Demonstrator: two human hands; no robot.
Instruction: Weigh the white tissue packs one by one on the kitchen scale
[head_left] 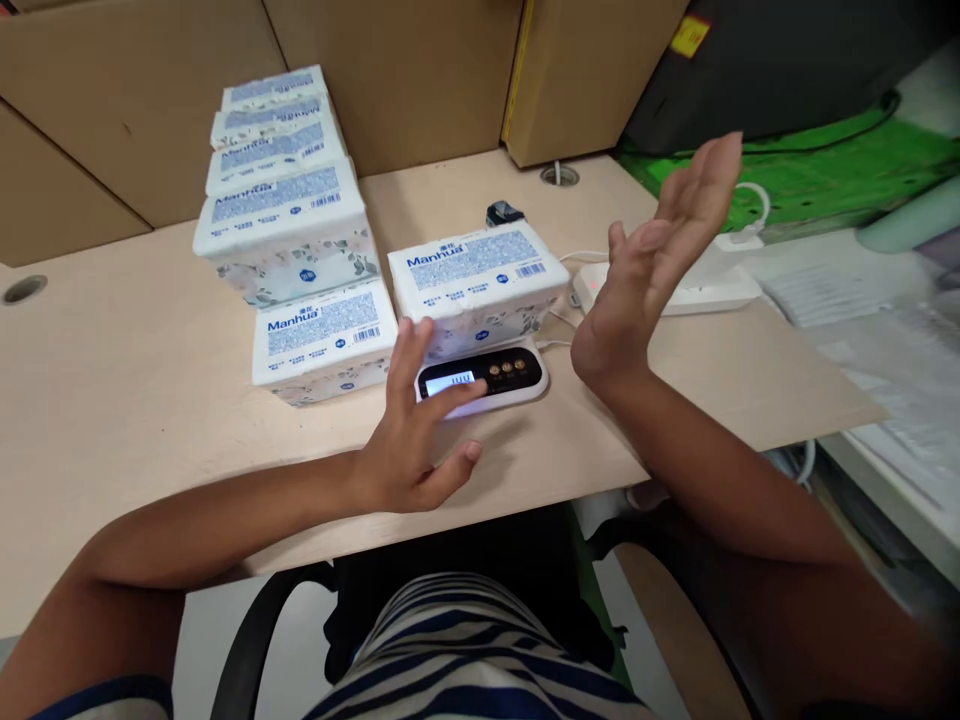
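A white tissue pack with blue Manhua print rests on a small digital scale, whose lit display shows beside black panel buttons. My left hand hovers at the scale's front left with fingers spread, one finger in front of the display; it holds nothing. My right hand is raised to the right of the pack, palm turned inward, fingers stretched out and nothing in it. Left of the scale lies another tissue pack, and behind it a stack of several like packs.
Cardboard boxes line the back of the desk. A white power strip with a plugged-in charger sits at right, near a green surface. A small dark crumpled item lies behind the weighed pack. Chair armrests flank my body.
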